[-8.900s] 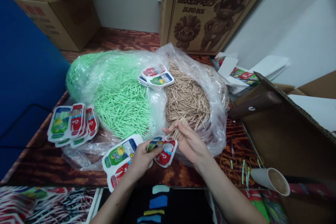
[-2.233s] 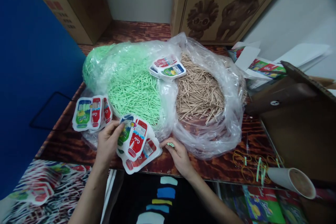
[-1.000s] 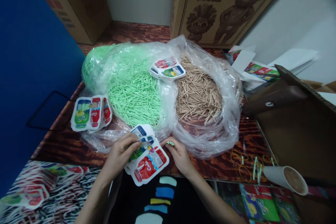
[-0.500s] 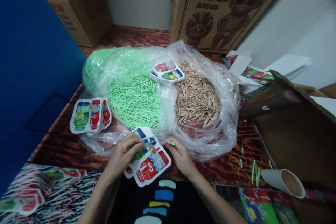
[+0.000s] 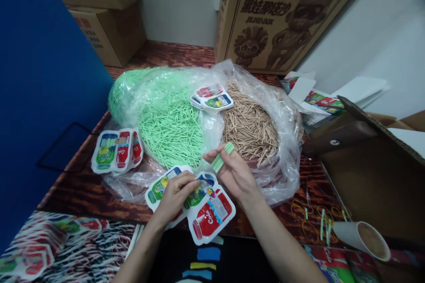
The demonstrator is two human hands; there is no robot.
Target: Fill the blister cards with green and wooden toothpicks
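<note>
My left hand (image 5: 177,190) pinches a few flat bottle-shaped packets (image 5: 212,214) printed with red Cola and green Sprite-style pictures. They overlap and fan out under its fingers. Just to the right, my right hand (image 5: 234,170) holds a small bundle of light green sticks (image 5: 222,157) between thumb and fingers, tilted over the packets' upper edge. Behind both hands lie a clear bag of loose green sticks (image 5: 172,132) and a clear bag of brown sticks (image 5: 249,124). More packets (image 5: 212,99) rest where the two bags meet.
Several filled packets (image 5: 116,150) lie at the left of the wood-patterned table. A big heap of packets (image 5: 73,247) fills the lower left. On the right are a paper cup (image 5: 361,239) lying on its side, yellow rubber bands (image 5: 300,208) and an open carton (image 5: 372,177). Cardboard boxes (image 5: 265,22) stand behind.
My right hand has risen and turned, so the green bundle now shows lengthwise instead of end-on. My left hand and its packets have shifted right.
</note>
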